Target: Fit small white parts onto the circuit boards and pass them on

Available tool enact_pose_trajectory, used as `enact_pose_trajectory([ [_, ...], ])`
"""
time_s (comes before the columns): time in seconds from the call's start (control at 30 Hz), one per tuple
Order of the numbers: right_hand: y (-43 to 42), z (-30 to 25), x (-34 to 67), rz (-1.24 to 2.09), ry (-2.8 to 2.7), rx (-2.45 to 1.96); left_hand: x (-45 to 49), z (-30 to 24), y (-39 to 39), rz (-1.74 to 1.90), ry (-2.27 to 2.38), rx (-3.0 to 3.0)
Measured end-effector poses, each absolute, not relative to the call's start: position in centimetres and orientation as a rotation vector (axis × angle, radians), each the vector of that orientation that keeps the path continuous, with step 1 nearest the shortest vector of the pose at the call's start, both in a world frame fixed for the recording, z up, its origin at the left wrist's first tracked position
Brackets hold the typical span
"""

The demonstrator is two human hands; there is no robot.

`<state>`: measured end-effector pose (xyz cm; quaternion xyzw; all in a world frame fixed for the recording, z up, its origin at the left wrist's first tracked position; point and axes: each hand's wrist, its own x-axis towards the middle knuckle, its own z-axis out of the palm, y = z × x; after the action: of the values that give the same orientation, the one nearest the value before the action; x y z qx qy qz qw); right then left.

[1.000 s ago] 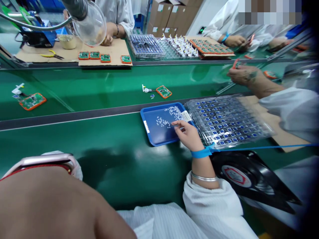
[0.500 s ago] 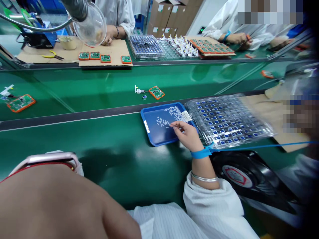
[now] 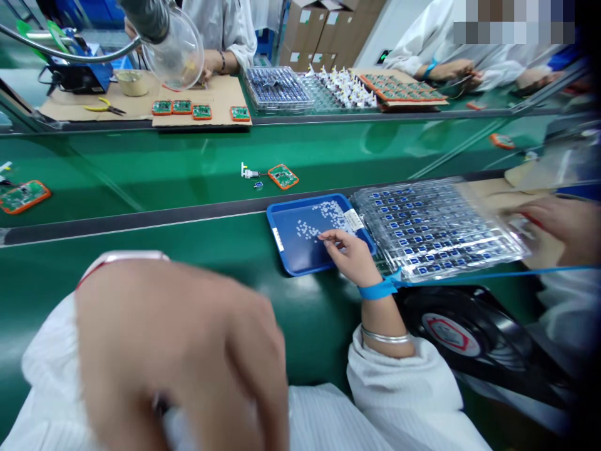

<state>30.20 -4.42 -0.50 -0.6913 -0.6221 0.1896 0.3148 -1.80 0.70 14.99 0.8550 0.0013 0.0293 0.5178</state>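
Stacked cardboard boxes (image 3: pixel 307 28) by white wall (image 3: pixel 404 31), upper centre; long glossy green assembly bench (image 3: pixel 141 153) spanning frame; bright, even light.

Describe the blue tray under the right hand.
The shallow blue plastic tray lies flat on the green bench, its rim raised and corners rounded. Small white pieces lie scattered on its floor, a white label sits at its far right corner, and a white strip marks its left rim. The right hand rests over its near edge.
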Motion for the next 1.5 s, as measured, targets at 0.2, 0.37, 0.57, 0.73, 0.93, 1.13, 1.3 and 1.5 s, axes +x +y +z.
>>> enact_pose_trajectory([
  [0.2,-4.1,-0.4,29.6,0.470,-1.610,-1.817,5.3,9.3,8.7,0.568,0.824,2.366],
  [0.37,-3.8,-0.5,29.0,0.449,-1.615,-1.823,9.1,1.4,14.0,0.464,1.634,2.547],
  [0.57,-4.1,-0.4,29.4,0.418,-1.600,-1.823,5.7,0.5,16.7,0.253,1.620,2.596],
  [0.73,-3.8,-1.1,30.0,0.349,-1.443,-1.837,-0.4,0.6,18.1,0.447,1.965,2.462],
  [0.93,-2.4,-2.3,31.0,0.192,-1.629,-1.774,-1.5,0.6,15.5,0.465,2.029,2.359],
  [1.13,-1.8,-2.8,31.8,0.202,-1.708,-1.789,-1.4,1.2,14.2,0.285,2.002,2.357],
  [1.3,-1.7,-3.0,32.2,0.226,-1.726,-1.793,-3.3,0.8,15.2,0.453,1.985,2.323],
  [1.5,-1.8,-3.1,32.3,0.266,-1.777,-1.763,-4.1,0.6,12.8,0.795,1.571,2.341],
])
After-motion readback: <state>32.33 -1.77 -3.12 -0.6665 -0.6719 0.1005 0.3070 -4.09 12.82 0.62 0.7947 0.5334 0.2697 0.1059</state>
